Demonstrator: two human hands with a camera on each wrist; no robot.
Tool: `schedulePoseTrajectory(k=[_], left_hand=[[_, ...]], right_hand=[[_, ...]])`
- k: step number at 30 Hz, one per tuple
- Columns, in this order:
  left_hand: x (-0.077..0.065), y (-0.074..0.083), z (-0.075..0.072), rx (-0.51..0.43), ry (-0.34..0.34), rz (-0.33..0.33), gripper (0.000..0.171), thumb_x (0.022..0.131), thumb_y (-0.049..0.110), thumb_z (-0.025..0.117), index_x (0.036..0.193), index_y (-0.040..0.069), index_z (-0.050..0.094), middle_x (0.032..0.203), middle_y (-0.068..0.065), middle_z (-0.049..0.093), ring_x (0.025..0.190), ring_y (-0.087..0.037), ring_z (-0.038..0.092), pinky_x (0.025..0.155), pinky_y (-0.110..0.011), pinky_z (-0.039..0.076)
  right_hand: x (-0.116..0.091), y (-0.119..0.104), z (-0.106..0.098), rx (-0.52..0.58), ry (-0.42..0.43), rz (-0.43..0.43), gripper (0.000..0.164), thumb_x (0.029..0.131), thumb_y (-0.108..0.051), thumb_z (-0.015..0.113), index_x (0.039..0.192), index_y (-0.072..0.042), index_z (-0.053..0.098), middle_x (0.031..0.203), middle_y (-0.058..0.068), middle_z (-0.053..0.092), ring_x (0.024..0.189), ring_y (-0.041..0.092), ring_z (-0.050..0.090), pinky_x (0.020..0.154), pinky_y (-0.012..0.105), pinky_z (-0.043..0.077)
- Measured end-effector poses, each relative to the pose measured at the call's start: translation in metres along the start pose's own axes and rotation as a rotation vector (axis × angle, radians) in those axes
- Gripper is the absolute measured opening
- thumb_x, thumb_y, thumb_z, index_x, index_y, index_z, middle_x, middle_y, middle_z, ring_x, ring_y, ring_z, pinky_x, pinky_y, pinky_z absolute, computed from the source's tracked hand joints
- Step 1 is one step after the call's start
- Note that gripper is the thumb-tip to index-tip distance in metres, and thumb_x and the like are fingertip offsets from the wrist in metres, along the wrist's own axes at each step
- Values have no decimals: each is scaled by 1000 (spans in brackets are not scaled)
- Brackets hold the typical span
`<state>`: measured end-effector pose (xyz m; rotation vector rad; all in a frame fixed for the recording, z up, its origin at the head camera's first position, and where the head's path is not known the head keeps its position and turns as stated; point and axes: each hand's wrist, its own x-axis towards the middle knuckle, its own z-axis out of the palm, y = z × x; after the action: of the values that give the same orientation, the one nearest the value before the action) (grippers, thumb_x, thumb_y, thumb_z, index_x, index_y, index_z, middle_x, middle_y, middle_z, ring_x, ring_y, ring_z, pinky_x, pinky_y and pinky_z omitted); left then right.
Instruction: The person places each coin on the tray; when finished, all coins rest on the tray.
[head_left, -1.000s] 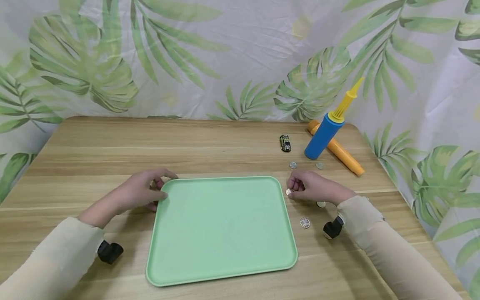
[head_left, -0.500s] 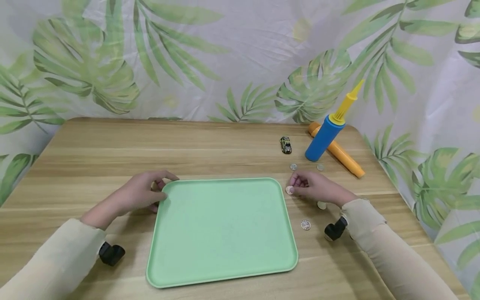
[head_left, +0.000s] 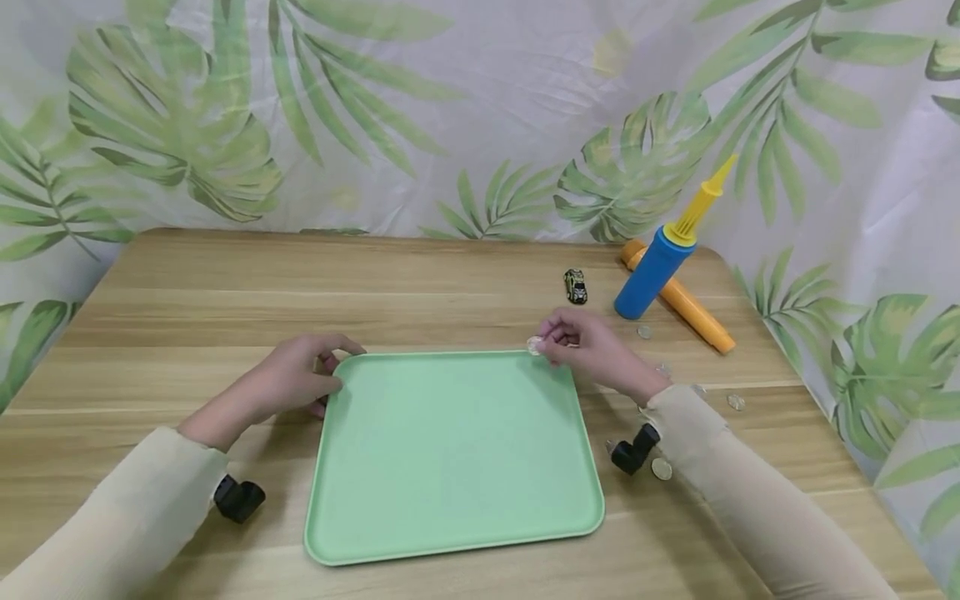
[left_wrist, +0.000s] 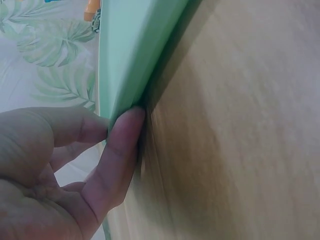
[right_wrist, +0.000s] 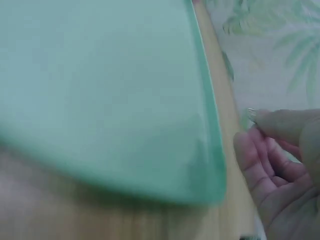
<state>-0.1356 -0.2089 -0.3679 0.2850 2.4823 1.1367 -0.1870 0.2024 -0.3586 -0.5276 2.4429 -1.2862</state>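
Note:
A light green rectangular tray [head_left: 457,458] lies on the wooden table. At its far left corner my left hand [head_left: 288,379] holds the edge, thumb against the side wall and fingers round the back, as the left wrist view shows with the thumb [left_wrist: 125,130] on the outer wall. My right hand [head_left: 581,346] pinches a silvery coin [head_left: 534,345] between thumb and fingers, over the tray's far right corner. In the right wrist view that coin [right_wrist: 250,114] shows its thin edge at the fingertips. No coin shows on the tray's surface.
Several coins lie on the table to the right, among them a coin [head_left: 736,402] and a coin [head_left: 662,468] near the right sleeve. Farther back are a toy car [head_left: 575,286], a blue and yellow hand pump [head_left: 654,271] and an orange tube [head_left: 693,313]. A leaf-patterned cloth [head_left: 510,108] hangs behind.
My right hand has picked up the coin beside the tray's right edge and carried it up and left to the far right corner. The left hand stays at its corner.

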Motion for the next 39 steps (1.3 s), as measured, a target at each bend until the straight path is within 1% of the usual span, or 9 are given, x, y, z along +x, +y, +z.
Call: schedulePoseTrajectory(k=[5,10,14,17,19,23,28,32,39], left_hand=[[-1,2,0,-6,4,-13,50,93,-6,59,143,-4,56,102,-20,57,74,-19,64,59,-34,62],[0,2,1,6,4,-1,50,93,-7,60,142,-3,57,100,-19,59,75,-19,65,60,-34,62],[2,0,2,33,-12,35,51,94,-5,62,145,-1,55,97,-18,60,76,-19,64,59,-32,61],[3,-2,2,48,-23,61,52,96,-3,64,146,0,54,98,-18,61,76,-18,64,59,-31,60],[3,-4,2,47,-26,73,53,95,-2,66,147,0,54,101,-19,62,76,-18,64,59,-30,60],[2,-6,1,26,-32,94,55,94,-1,68,148,1,53,104,-20,63,75,-17,62,60,-29,59],[0,-7,2,22,-34,105,59,93,0,71,149,1,52,101,-18,62,70,-15,60,60,-30,58],[-1,-7,2,33,-28,109,60,93,2,73,149,1,52,103,-19,62,71,-16,62,60,-30,58],[-2,-8,2,29,-15,102,61,93,5,75,150,2,52,104,-19,62,73,-16,61,60,-30,58]], right_hand=[[17,-14,20,40,-98,-10,16,100,-10,70,113,-1,66,101,20,71,80,21,68,75,33,61],[33,-26,50,99,-177,-16,17,98,-5,71,113,2,66,99,17,72,79,19,69,75,32,62],[42,-35,74,81,-232,-13,14,98,-5,71,110,-1,66,96,12,72,76,15,68,73,29,61],[47,-42,90,33,-259,-28,11,98,-6,71,108,-3,66,93,9,72,74,12,66,70,26,59],[49,-46,98,-7,-259,-48,10,98,-8,72,106,-6,66,91,6,71,75,11,64,70,23,57],[54,-57,112,-88,-236,-105,10,99,-13,73,104,-9,67,92,3,69,81,8,61,75,19,53],[59,-69,126,-178,-226,-155,10,99,-13,72,104,-7,66,92,3,67,83,9,58,78,16,48],[62,-74,134,-211,-232,-175,9,100,-12,71,104,-6,65,93,5,70,82,9,59,78,16,48],[64,-80,144,-237,-239,-164,10,100,-12,71,106,-7,65,99,4,73,85,8,61,79,15,50]])
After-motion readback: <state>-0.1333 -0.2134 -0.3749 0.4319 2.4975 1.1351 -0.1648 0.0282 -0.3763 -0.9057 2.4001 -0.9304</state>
